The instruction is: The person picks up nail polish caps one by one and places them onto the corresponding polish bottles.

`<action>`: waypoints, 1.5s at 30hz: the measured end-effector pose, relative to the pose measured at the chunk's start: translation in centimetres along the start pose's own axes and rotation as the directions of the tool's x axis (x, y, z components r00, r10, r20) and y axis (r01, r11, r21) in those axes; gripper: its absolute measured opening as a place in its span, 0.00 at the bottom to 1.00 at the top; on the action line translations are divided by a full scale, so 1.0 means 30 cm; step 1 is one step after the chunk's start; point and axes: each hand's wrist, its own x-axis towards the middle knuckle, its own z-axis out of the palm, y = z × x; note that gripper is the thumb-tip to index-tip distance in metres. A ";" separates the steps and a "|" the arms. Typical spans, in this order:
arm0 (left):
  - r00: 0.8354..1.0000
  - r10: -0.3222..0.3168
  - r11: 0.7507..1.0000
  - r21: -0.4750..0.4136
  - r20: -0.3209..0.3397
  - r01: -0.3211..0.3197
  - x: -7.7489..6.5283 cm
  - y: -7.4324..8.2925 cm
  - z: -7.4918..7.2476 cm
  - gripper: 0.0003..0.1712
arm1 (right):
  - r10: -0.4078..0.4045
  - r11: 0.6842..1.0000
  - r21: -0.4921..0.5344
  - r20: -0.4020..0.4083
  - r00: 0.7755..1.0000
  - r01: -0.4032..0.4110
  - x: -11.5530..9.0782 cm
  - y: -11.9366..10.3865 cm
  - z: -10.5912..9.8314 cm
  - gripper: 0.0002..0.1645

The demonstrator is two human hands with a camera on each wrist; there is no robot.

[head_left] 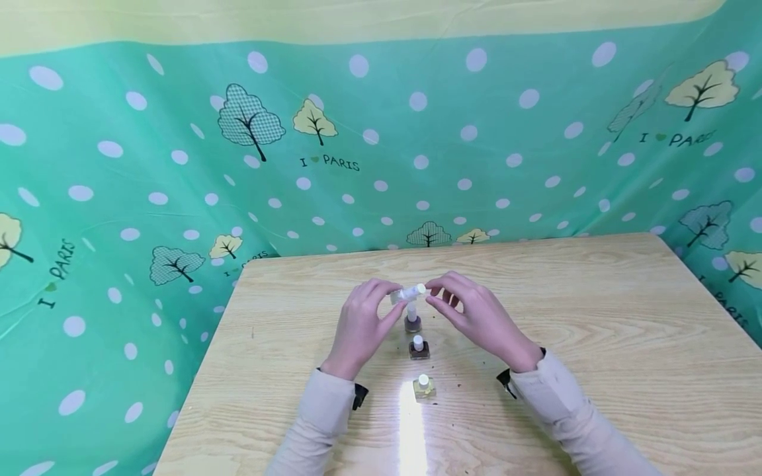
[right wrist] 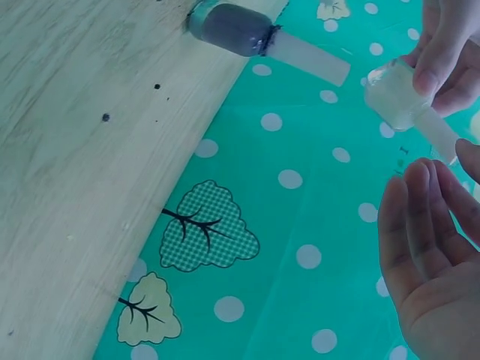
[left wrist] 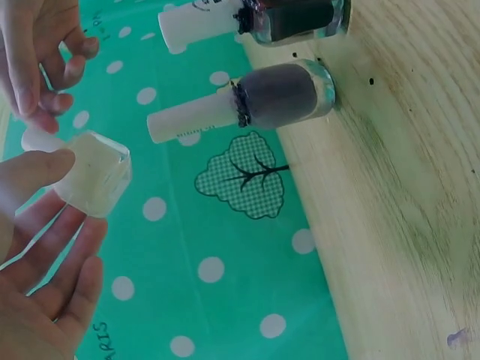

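Observation:
A nail polish bottle (head_left: 407, 294) with whitish contents and a white cap is pinched between the thumb and fingers of my left hand (head_left: 359, 327). It is tilted over, its cap pointing right. My right hand (head_left: 481, 318) is bent beside the cap end with thumb and fingers apart. In the right wrist view its fingers (right wrist: 420, 225) hold nothing, and the thumb lies very near the cap; whether it touches I cannot tell. Just below the held bottle stands a greyish-purple nail polish bottle (left wrist: 281, 97) with a white cap.
Nearer me, in line with the purple bottle, stand a dark nail polish bottle (head_left: 419, 350) and a pale yellow one (head_left: 424, 389). Small dark specks dot the wooden table (head_left: 286, 370). A green dotted cloth (head_left: 333, 211) hangs behind the table's far edge.

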 end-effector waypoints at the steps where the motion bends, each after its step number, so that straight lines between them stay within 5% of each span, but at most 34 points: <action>1: 1.000 -0.009 1.000 -0.010 -0.006 0.009 0.002 -0.004 0.001 0.14 | 0.004 1.000 0.000 0.002 1.000 -0.004 -0.001 0.003 0.000 0.13; 6: 0.996 -0.089 0.994 -0.062 -0.023 0.088 0.007 -0.019 0.011 0.14 | 0.039 0.999 0.004 0.022 0.999 -0.039 -0.008 0.023 -0.009 0.14; 17: 0.960 -0.270 0.952 -0.130 0.071 0.277 0.001 -0.074 0.053 0.14 | 0.120 0.992 -0.039 0.085 0.989 -0.117 -0.031 0.070 -0.021 0.16; 26: 0.873 -0.418 0.886 -0.100 0.252 0.453 -0.017 -0.117 0.098 0.14 | 0.190 0.981 -0.079 0.177 0.966 -0.178 -0.078 0.119 0.003 0.22; 45: 0.773 -0.492 0.812 -0.109 0.400 0.573 -0.036 -0.159 0.158 0.13 | 0.228 0.966 -0.182 0.264 0.937 -0.183 -0.140 0.158 0.023 0.29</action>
